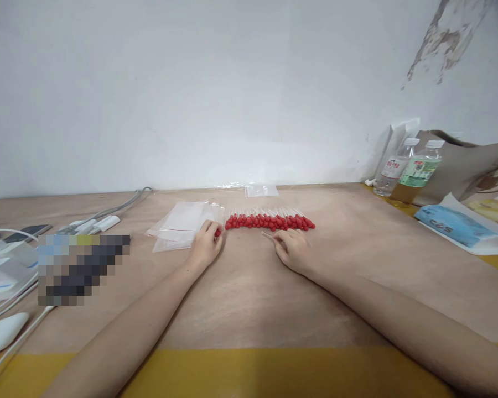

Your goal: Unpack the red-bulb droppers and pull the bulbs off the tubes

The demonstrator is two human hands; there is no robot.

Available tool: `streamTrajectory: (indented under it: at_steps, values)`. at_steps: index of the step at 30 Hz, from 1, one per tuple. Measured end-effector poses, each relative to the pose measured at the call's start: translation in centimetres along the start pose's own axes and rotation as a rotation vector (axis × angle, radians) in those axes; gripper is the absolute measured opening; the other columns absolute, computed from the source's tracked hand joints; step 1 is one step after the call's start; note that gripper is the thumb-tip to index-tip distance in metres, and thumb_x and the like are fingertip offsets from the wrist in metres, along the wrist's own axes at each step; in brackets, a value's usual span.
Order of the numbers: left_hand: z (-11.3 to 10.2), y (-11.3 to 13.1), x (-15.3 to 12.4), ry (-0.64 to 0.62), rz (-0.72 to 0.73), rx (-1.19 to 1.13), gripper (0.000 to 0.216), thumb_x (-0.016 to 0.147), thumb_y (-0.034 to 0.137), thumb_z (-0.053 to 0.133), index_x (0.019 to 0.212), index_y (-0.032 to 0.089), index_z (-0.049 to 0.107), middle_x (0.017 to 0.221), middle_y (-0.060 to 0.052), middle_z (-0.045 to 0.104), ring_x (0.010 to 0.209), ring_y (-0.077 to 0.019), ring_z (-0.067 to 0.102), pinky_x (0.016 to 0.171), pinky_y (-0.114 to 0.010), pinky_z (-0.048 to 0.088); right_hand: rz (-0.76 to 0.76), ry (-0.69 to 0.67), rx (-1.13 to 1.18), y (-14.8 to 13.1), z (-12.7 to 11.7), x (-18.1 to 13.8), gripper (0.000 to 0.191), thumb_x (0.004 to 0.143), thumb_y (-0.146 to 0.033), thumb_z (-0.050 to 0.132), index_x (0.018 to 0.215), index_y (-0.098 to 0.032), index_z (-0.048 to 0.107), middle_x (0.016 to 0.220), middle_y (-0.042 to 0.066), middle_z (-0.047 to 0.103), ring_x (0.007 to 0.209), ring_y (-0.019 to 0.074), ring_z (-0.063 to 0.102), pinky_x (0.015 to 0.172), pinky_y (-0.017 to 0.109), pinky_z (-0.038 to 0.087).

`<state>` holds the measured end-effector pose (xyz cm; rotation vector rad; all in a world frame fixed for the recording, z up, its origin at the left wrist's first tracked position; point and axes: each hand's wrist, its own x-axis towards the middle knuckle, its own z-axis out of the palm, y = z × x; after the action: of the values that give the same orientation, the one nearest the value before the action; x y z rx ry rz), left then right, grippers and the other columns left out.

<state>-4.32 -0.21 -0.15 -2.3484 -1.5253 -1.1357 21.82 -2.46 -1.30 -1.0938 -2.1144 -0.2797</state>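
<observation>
A row of several white sticks with red tips point(269, 220) lies across the middle of the brown table point(249, 298). My left hand point(206, 246) rests at the row's left end, fingers curled, pinching one red-tipped stick. My right hand point(292, 248) lies just in front of the row, fingers closed on a thin stick that points left. A pile of clear plastic bags point(178, 225) sits left of the row, touching my left hand.
Another small clear bag point(262, 190) lies by the wall. Two bottles point(410, 168), a brown bag point(468, 166) and a blue packet point(452, 224) stand at the right. Cables, chargers and a phone point(29, 231) crowd the left edge.
</observation>
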Motion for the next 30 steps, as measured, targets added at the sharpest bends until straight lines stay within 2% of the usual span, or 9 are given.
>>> streamTrajectory:
  at_steps: [2, 6, 11, 16, 21, 25, 27, 30]
  values:
    - [0.2, -0.4, 0.0, -0.028, 0.012, 0.02, 0.01, 0.075, 0.015, 0.044, 0.08, 0.018, 0.053, 0.083, -0.002, 0.048, 0.069, -0.0123, 0.052, 0.064, -0.023, 0.045, -0.081, 0.0, -0.091, -0.2, 0.1, 0.4, 0.017, 0.083, -0.016, 0.041, 0.079, -0.016, 0.058, 0.071, 0.005, 0.061, 0.07, 0.0163, 0.052, 0.067, 0.029, 0.031]
    - [0.3, -0.4, -0.4, -0.085, -0.016, 0.039, 0.013, 0.076, 0.026, 0.049, 0.084, 0.019, 0.057, 0.085, -0.002, 0.05, 0.067, -0.0121, 0.053, 0.063, -0.024, 0.046, -0.182, -0.051, -0.192, -0.5, 0.4, 1.3, 0.021, 0.082, -0.015, 0.041, 0.073, -0.015, 0.059, 0.067, 0.006, 0.06, 0.067, 0.0161, 0.048, 0.066, 0.03, 0.029]
    - [0.0, -0.1, -0.6, -0.115, -0.001, 0.042, 0.017, 0.077, 0.032, 0.049, 0.077, 0.019, 0.059, 0.078, -0.001, 0.052, 0.063, -0.0117, 0.052, 0.063, -0.025, 0.044, -0.088, -0.124, -0.038, -1.1, 0.9, 1.5, 0.018, 0.083, -0.023, 0.045, 0.076, -0.016, 0.06, 0.071, 0.006, 0.057, 0.072, 0.0157, 0.048, 0.069, 0.028, 0.031]
    - [-0.3, 0.1, -0.4, -0.107, 0.031, 0.042, 0.016, 0.077, 0.03, 0.049, 0.077, 0.019, 0.06, 0.074, -0.001, 0.052, 0.066, -0.0138, 0.052, 0.066, -0.027, 0.043, -0.015, -0.178, 0.08, -1.6, 1.2, 1.3, 0.024, 0.079, -0.037, 0.051, 0.069, -0.016, 0.056, 0.069, 0.004, 0.049, 0.069, 0.015, 0.044, 0.066, 0.027, 0.033]
    - [-0.5, 0.6, -0.3, 0.034, 0.039, 0.068, 0.016, 0.076, 0.029, 0.052, 0.083, 0.019, 0.061, 0.081, -0.004, 0.053, 0.081, -0.0183, 0.051, 0.079, -0.031, 0.042, 0.033, -0.192, 0.147, -1.9, 1.1, 1.4, 0.025, 0.078, -0.039, 0.052, 0.068, -0.016, 0.054, 0.071, 0.003, 0.046, 0.069, 0.0145, 0.043, 0.066, 0.027, 0.035]
    - [-0.6, 1.1, 0.4, 0.119, -0.004, 0.099, 0.018, 0.074, 0.032, 0.054, 0.085, 0.019, 0.061, 0.086, -0.006, 0.053, 0.087, -0.0211, 0.049, 0.082, -0.033, 0.04, 0.082, -0.171, 0.178, -1.9, 0.9, 1.5, 0.024, 0.077, -0.039, 0.055, 0.076, -0.016, 0.057, 0.071, 0.003, 0.047, 0.07, 0.0151, 0.045, 0.067, 0.028, 0.036]
    - [-0.5, 1.2, 1.3, 0.093, -0.04, 0.145, 0.02, 0.073, 0.035, 0.055, 0.085, 0.02, 0.061, 0.088, -0.006, 0.054, 0.089, -0.0229, 0.048, 0.083, -0.036, 0.039, 0.105, -0.142, 0.198, -1.8, 0.9, 1.4, 0.023, 0.076, -0.038, 0.056, 0.083, -0.016, 0.058, 0.072, 0.003, 0.049, 0.071, 0.0155, 0.046, 0.068, 0.029, 0.037]
    - [-0.2, 1.2, 3.2, -0.022, -0.11, 0.205, 0.025, 0.072, 0.042, 0.055, 0.086, 0.022, 0.06, 0.091, -0.007, 0.056, 0.094, -0.026, 0.047, 0.083, -0.039, 0.037, 0.121, -0.097, 0.219, -1.6, 0.8, 1.3, 0.021, 0.077, -0.035, 0.055, 0.086, -0.016, 0.059, 0.073, 0.004, 0.051, 0.072, 0.0161, 0.048, 0.068, 0.03, 0.039]
